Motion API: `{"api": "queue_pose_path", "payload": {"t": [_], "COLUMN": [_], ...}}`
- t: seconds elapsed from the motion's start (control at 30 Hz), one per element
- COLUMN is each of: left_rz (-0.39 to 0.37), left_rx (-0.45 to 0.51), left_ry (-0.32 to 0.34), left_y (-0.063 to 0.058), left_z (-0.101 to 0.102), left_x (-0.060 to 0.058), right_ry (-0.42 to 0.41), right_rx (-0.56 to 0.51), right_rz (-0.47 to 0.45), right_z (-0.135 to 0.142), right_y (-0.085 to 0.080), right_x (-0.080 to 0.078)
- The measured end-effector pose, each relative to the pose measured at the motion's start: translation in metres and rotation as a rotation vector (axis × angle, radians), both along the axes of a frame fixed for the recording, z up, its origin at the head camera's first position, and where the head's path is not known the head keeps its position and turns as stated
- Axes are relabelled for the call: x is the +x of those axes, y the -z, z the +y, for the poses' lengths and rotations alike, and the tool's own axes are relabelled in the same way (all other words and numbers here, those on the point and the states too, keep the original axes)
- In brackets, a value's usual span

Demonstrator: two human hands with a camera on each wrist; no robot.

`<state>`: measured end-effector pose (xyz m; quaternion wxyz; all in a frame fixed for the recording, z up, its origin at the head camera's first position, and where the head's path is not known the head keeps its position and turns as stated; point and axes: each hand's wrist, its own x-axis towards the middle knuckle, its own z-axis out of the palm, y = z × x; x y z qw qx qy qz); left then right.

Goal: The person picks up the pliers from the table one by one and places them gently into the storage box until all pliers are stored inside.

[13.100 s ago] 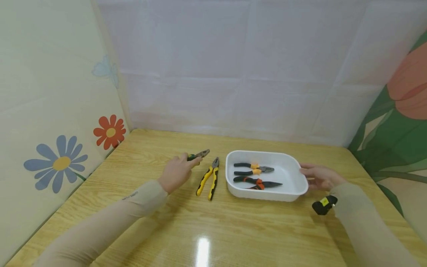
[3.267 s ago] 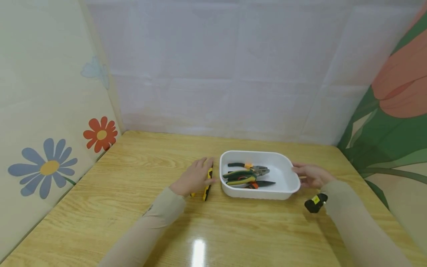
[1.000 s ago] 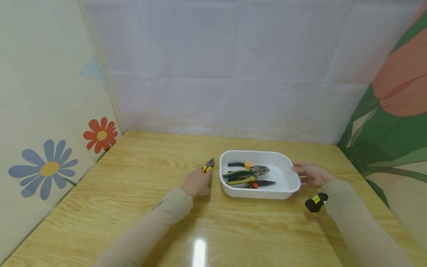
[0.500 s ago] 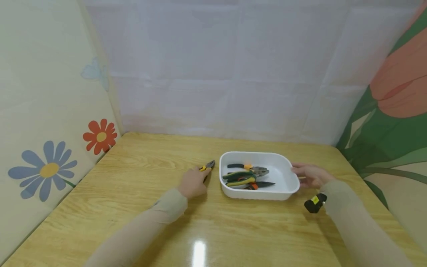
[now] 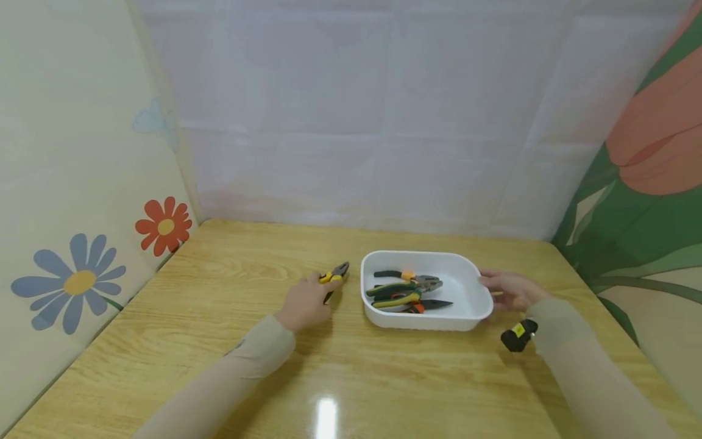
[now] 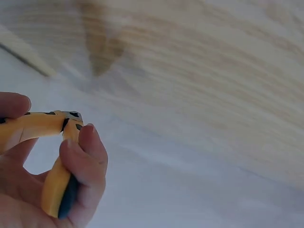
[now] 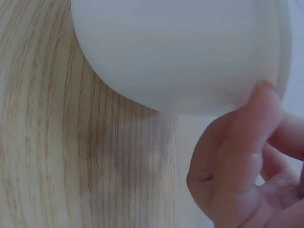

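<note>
My left hand [image 5: 307, 303] grips yellow-and-black combination pliers [image 5: 331, 275] left of the white plastic bin [image 5: 428, 322]. In the left wrist view, fingers curl round the spread yellow handles [image 6: 54, 190], and the metal head is mostly hidden. The jaws point up and right in the head view. At the bin's right end, my right hand [image 5: 512, 289] holds the rim, a fingertip [image 7: 263, 90] pressed against the wall in the right wrist view. Inside lie green-and-yellow pliers [image 5: 403, 297], orange-and-black pliers [image 5: 392, 274] and long-nose pliers with red-orange trim [image 5: 437, 303], partly overlapping.
The wooden table [image 5: 384, 378] reaches back to a pale cloth wall [image 5: 296, 171]. Flower-printed panels [image 5: 66, 171] border the left side and others stand at the right. A black device with a yellow patch [image 5: 518, 335] is on the right wrist.
Earlier the green-and-yellow pliers were in my left hand; now they lie in the bin. The left hand has taken the yellow-and-black pliers and shifted them slightly left. The right hand stays at the bin.
</note>
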<state>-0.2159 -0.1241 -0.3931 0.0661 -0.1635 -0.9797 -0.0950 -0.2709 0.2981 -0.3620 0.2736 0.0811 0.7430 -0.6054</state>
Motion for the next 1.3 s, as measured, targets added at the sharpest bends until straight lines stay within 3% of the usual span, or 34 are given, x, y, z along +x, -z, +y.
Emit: {"api": "queue_pose_path", "payload": {"t": [0.43, 0.67, 0.93, 1.17, 1.3], "left_rz": [-0.022, 0.067, 0.117, 0.233, 0.238], "left_rx": [-0.01, -0.002, 0.023, 0.015, 0.002], "left_ry": [-0.01, 0.047, 0.11, 0.18, 0.202], "left_y": [-0.029, -0.041, -0.045, -0.05, -0.053], "left_z": [-0.002, -0.004, -0.004, 0.002, 0.007], "left_x": [0.01, 0.016, 0.013, 0.011, 0.011], "right_ry": [0.013, 0.012, 0.019, 0.03, 0.035], "right_rx": [-0.016, -0.016, -0.019, -0.017, -0.014], "right_rz": [-0.012, -0.015, -0.02, -0.019, -0.019], "right_z": [0.0, -0.001, -0.001, -0.001, -0.001], "right_y": [-0.001, -0.004, -0.005, -0.004, -0.004], "right_x": [0.0, 0.001, 0.0, -0.001, 0.0]}}
